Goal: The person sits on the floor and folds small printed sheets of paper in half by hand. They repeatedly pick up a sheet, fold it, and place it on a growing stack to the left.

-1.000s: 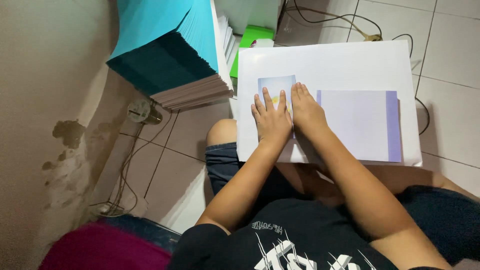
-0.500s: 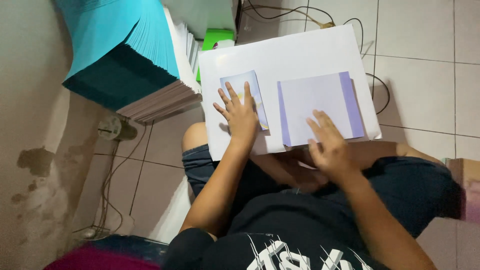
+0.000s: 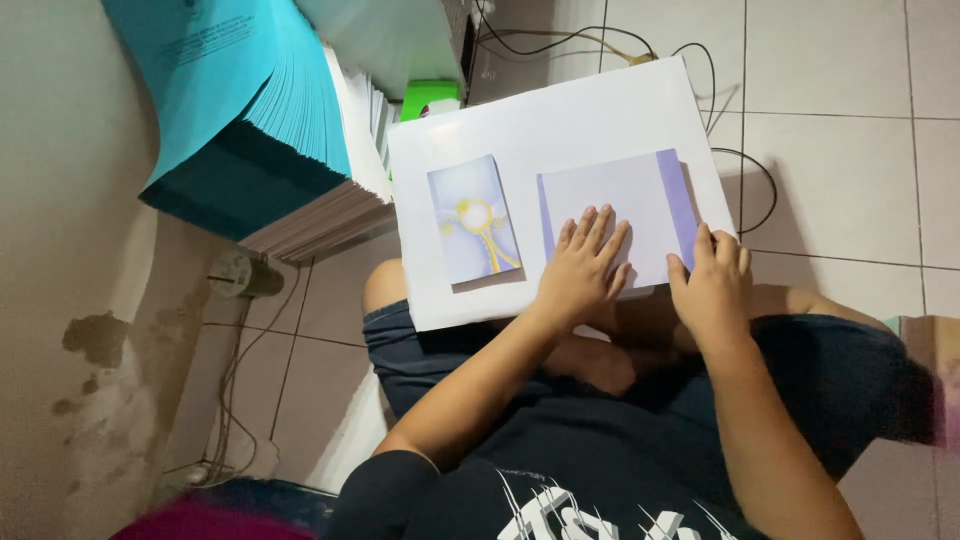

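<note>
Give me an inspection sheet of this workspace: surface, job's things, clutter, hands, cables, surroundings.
Surface: white board resting on the seated person's lap.
Job's things: pale lilac sheet with a darker strip along its right edge; folded card with a yellow design, lying to its left, apart from it.
Clutter: tall stack of teal-covered booklets; green object behind the board.
Hands: left hand flat on the lilac sheet; right hand at the sheet's lower right corner; no closed grip seen on either.
Cables: black cable looping on the floor; wires along the wall.
Surroundings: tiled floor; stained wall.
</note>
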